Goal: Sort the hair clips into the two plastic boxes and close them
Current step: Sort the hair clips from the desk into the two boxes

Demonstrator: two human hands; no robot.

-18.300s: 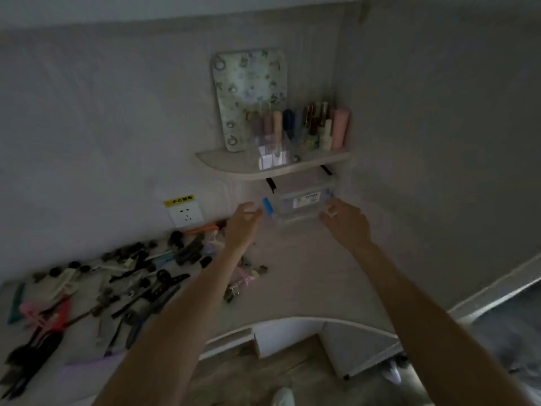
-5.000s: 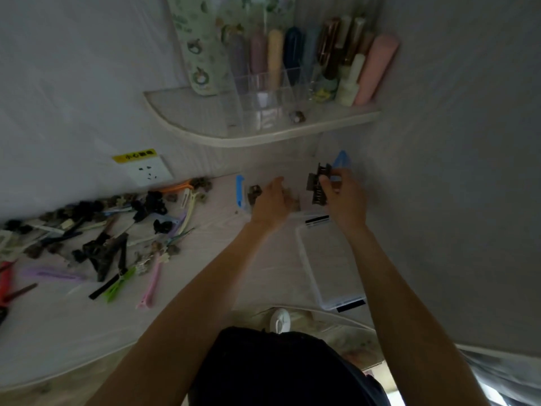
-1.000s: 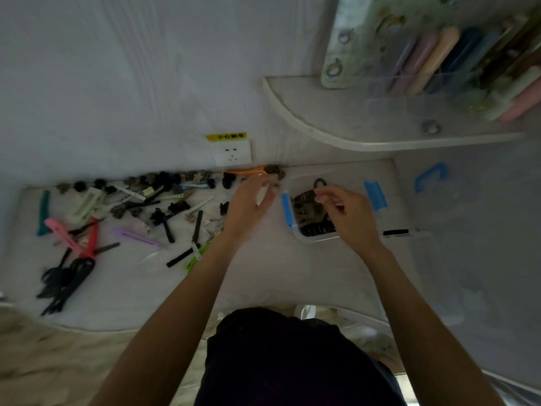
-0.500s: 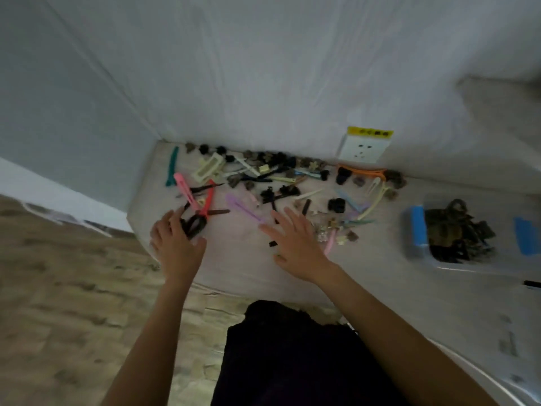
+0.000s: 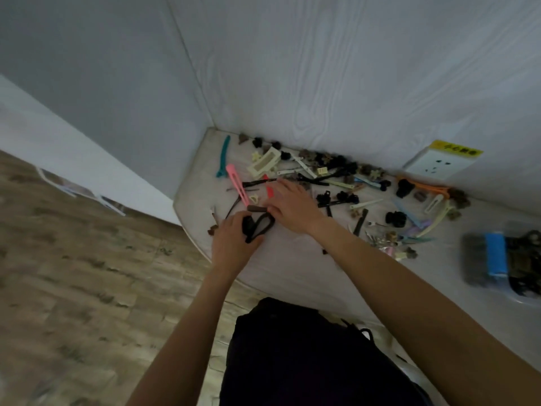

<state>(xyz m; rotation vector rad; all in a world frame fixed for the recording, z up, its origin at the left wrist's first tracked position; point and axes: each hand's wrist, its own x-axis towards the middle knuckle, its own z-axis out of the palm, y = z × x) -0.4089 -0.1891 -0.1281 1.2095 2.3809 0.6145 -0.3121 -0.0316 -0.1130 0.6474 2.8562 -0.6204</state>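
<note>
Many hair clips lie scattered on the white desk [image 5: 292, 268], among them a teal clip [image 5: 223, 156], a pink clip [image 5: 236, 184] and a cream clip [image 5: 264, 163]. My left hand [image 5: 232, 243] grips a bunch of long black clips [image 5: 259, 225] near the desk's left edge. My right hand [image 5: 292, 205] lies over the clips just beside them, fingers reaching toward a brown clip [image 5: 257, 208] and a red one [image 5: 269, 190]. A clear plastic box [image 5: 480, 265] with a blue latch [image 5: 495, 257] holds dark claw clips at the far right.
A wall socket [image 5: 440, 163] with a yellow label sits on the back wall. The desk's rounded left edge drops to a wooden floor [image 5: 73, 273]. Walls close in behind and to the left.
The view has swung left. My right hand has moved left across the pile to meet my left hand, which now grips the black clips.
</note>
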